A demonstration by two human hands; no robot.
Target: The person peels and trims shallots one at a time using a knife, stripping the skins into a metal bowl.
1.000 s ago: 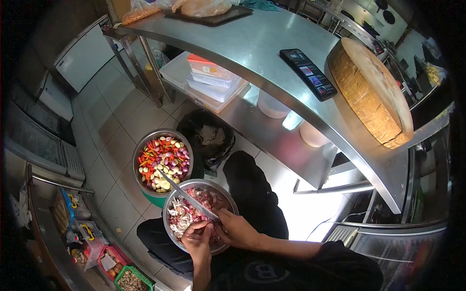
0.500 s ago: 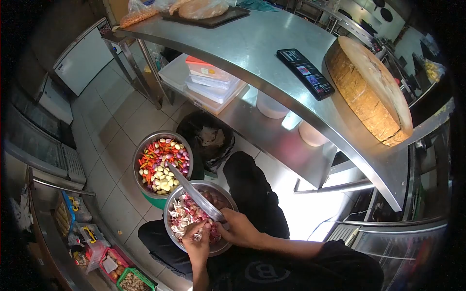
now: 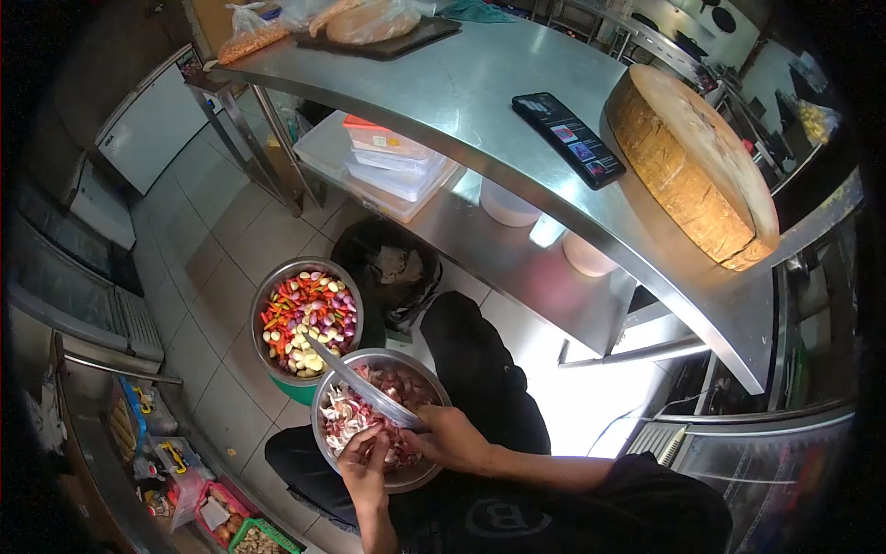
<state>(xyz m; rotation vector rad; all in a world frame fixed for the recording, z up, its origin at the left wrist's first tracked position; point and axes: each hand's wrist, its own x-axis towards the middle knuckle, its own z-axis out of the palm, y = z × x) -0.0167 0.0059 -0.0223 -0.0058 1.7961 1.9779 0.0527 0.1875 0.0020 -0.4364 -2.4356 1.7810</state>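
My right hand [image 3: 454,439] grips a large knife [image 3: 362,384], its wide blade slanting up and left across a metal bowl [image 3: 446,389] on my lap. Reddish and whitish pieces and papery skins [image 3: 345,414], like those of shallots or garlic, lie in that bowl. Over its near rim my left hand [image 3: 365,464] is closed in a pinch close to the right hand; whatever is between the fingers is too small to make out. Beyond the knife tip stands a second metal bowl [image 3: 257,343] with red chillies [image 3: 285,305], purple shallots and pale peeled cloves.
A black bag-lined bin [image 3: 355,242] stands beyond the bowls. Above is a steel table [image 3: 443,83] with a phone [image 3: 569,140], a thick round wooden block [image 3: 678,162] and a dark tray [image 3: 388,44]. Plastic containers [image 3: 395,171] sit on its lower shelf; baskets [image 3: 263,537] are at lower left.
My view has shifted slightly. My left hand has moved a little away from the knife and its fingers have come up. My right hand keeps its grip on the knife.
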